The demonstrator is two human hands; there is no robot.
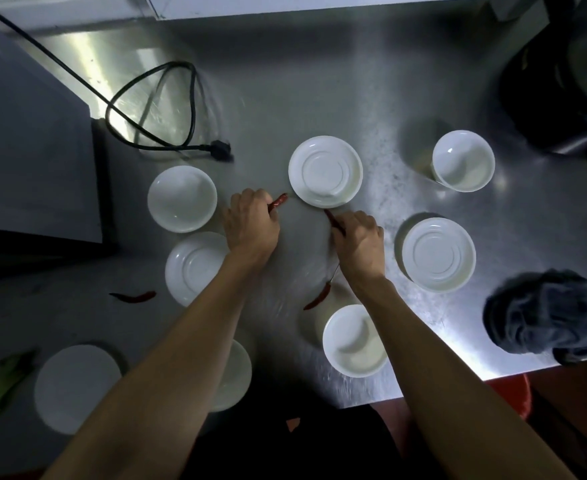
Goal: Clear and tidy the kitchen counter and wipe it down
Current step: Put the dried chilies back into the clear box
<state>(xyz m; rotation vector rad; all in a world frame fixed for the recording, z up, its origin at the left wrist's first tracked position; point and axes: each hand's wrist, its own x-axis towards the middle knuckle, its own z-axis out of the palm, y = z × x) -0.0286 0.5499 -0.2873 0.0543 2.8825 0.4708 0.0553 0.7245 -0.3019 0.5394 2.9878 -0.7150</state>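
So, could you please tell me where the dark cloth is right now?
In the head view, the dark cloth lies bunched at the counter's near right edge, just right of the white dish, untouched by either hand.

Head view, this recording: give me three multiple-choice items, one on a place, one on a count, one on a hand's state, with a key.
1. Where does the dark cloth lie?
A. at the counter's right edge
B. under the black cable
C. inside a bowl

2. How many loose red chillies lie on the counter, unheld?
A. none
B. two
C. five

3. What is the left hand doing?
A. lying flat
B. gripping a red chilli
C. lifting a dish

Key: 1 A, the cloth sits by the right front corner. 2 B, one lies left of the arms, one between them. 3 B, the chilli's tip sticks out of its curled fingers.
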